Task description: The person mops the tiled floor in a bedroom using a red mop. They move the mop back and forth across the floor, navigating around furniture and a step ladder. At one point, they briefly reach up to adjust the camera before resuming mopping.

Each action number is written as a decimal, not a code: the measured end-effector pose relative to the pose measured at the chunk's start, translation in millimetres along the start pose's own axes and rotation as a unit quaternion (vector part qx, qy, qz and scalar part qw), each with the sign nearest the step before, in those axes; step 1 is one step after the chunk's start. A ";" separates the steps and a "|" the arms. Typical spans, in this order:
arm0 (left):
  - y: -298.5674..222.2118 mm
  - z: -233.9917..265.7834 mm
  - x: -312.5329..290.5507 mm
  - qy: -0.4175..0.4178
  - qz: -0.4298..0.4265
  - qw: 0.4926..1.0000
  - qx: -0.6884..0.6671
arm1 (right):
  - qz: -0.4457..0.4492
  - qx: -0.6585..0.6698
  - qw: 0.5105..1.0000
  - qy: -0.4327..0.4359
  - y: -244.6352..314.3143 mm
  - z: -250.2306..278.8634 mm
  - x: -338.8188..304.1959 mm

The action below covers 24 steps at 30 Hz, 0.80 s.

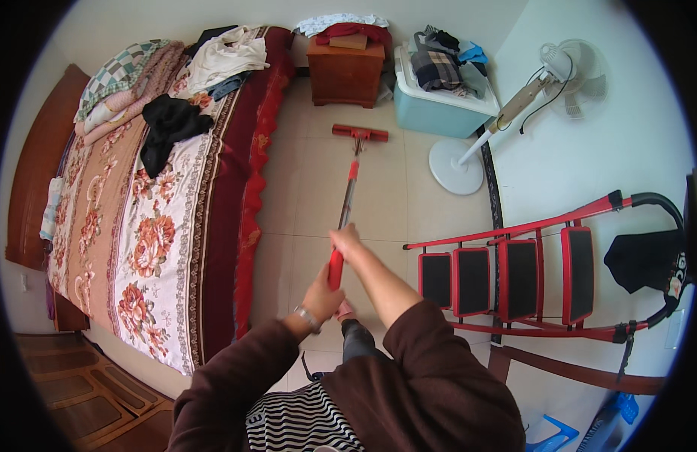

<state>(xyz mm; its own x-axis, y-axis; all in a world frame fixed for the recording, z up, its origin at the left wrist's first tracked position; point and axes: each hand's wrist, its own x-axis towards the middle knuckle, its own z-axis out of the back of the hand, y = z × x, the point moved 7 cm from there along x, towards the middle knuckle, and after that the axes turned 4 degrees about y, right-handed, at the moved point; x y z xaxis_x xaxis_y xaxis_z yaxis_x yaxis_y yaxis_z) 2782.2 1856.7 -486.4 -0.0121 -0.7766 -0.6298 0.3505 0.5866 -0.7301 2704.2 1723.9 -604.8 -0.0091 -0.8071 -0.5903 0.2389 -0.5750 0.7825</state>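
Observation:
A mop [348, 197] with a red head [360, 133] stretches away from me across the tiled floor, its head lying on the tiles before the wooden nightstand. My left hand [320, 294], with a watch on the wrist, is closed round the lower end of the red grip [336, 270]. Farther up, my right hand [346, 242] wraps the handle near where the red grip meets the silver pole. Both arms wear dark brown sleeves.
Left is a bed [149, 248] with a floral cover, folded bedding and clothes. Ahead stand a nightstand [347, 71], a light-blue bin [439, 113] with clothes on it, and a white fan [455, 166]. A red step ladder [507, 279] leans at the right wall.

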 end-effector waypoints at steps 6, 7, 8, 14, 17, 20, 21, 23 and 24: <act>-35.1 -40.0 91.0 0.033 0.008 0.998 -0.044 | -0.023 -0.101 0.995 -0.015 9.8 48.9 72.2; -29.7 -45.0 91.2 0.038 0.011 0.999 -0.036 | -0.032 -0.120 0.992 -0.013 4.3 49.9 71.3; -21.8 -47.8 88.1 0.036 0.006 0.999 -0.037 | -0.032 -0.135 0.990 -0.009 -1.9 47.7 66.5; 35.9 -29.0 -6.8 0.055 0.031 0.997 0.047 | -0.065 -0.089 0.993 0.037 -49.0 8.5 -13.5; 49.4 -13.9 -91.7 0.089 0.064 0.993 0.037 | -0.106 -0.030 0.992 0.061 -70.1 -8.7 -63.5; 65.4 1.0 -168.3 0.093 0.053 0.992 0.065 | -0.109 0.063 0.989 0.078 -90.7 -28.1 -119.7; 71.6 6.8 -192.8 0.096 0.058 0.991 0.079 | -0.121 0.101 0.984 0.078 -101.4 -35.6 -142.5; 75.7 21.9 -240.7 0.094 0.050 0.991 0.087 | -0.124 0.161 0.973 0.113 -113.7 -59.5 -189.2; 76.9 28.8 -264.1 0.106 0.061 0.990 0.069 | -0.139 0.198 0.964 0.108 -119.4 -70.1 -212.5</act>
<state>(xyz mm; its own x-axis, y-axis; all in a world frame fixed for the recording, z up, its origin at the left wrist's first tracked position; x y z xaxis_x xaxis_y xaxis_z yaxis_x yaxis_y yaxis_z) 2839.4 2100.3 -368.6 -0.1535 -0.6282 -0.7628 0.4852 0.6246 -0.6120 2745.7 1973.5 -586.6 0.1929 -0.5927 -0.7820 -0.1343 -0.8054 0.5773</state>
